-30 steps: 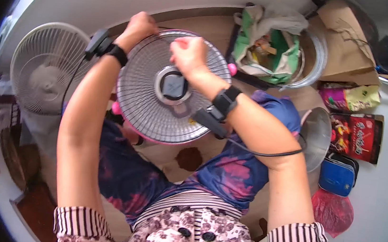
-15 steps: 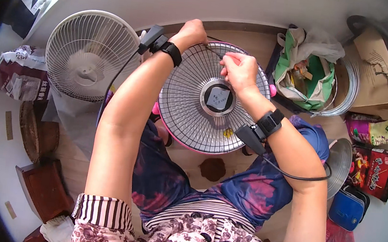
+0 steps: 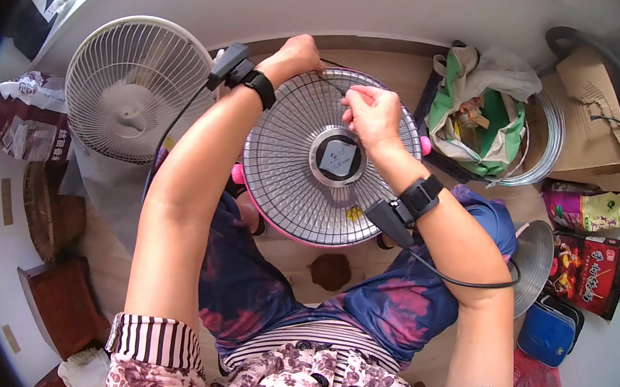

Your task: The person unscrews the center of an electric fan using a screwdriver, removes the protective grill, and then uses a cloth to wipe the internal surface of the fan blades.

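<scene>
A round electric heater [image 3: 277,144] with a pink rim, a silver dish and a dark wire grille stands between my knees. My left hand [image 3: 297,56] is at its far left rim, the fingers curled and mostly hidden behind the wrist and back of the hand. Over the far part of the grille, my right hand [image 3: 371,116] is closed in a pinch. A thin dark strand [image 3: 333,85] runs from near my left hand to the right fingertips; its kind is unclear against the grille. Both wrists carry black straps with small dark devices and cables.
At left stands a white fan [image 3: 134,89] beside a maroon-and-white bag [image 3: 32,116]. A wooden stool [image 3: 64,303] is below. On the right are a green-and-white bag [image 3: 512,132], coiled wire [image 3: 553,141], cardboard [image 3: 591,111], a metal basin [image 3: 535,265] and a blue case [image 3: 545,331].
The whole view has shifted slightly, so the heater and surroundings sit a little further left. My hands keep about the same places over the heater, the right one still pinching.
</scene>
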The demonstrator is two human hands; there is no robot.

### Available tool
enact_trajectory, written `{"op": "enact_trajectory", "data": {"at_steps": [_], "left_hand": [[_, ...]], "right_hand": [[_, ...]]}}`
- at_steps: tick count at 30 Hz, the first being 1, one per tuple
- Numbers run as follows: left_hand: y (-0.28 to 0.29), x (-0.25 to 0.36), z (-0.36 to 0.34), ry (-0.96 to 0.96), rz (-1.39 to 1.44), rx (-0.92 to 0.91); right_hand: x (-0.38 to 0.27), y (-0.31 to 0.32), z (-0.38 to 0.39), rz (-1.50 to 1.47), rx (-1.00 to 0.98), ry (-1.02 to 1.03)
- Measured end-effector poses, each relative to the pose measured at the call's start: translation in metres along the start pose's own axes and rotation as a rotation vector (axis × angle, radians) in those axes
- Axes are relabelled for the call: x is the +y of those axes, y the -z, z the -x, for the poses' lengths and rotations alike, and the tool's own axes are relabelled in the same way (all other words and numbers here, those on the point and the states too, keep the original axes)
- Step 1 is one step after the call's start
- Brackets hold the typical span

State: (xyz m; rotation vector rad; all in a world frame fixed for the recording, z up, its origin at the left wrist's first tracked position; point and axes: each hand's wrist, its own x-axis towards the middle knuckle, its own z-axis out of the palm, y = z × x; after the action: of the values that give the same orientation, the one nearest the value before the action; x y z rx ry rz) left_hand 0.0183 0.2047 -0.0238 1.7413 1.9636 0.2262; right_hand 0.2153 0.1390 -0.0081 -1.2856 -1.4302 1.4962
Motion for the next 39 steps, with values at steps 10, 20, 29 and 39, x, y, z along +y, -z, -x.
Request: {"op": "enact_trajectory", "data": {"at_steps": [10,20,29,39], "left_hand": [[0.0,0.009,0.002,0.007,0.115,0.022],[0.009,-0.043,0.027,0.013,0.11,0.068],[0.019,-0.04,0.055,-0.059,0.22,0.199],[0.049,-0.026,0.098,0.022,0.378,0.121]], "right_hand": [[0.003,0.003,0.001,0.029,0.101,0.07],[-0.026,0.025,0.015,0.054,0.009,0.097],[-0.057,0.089,0.018,-0.291,-0.071,0.098],[-0.052,0.09,0.02,-0.527,-0.163,-0.003]]}}
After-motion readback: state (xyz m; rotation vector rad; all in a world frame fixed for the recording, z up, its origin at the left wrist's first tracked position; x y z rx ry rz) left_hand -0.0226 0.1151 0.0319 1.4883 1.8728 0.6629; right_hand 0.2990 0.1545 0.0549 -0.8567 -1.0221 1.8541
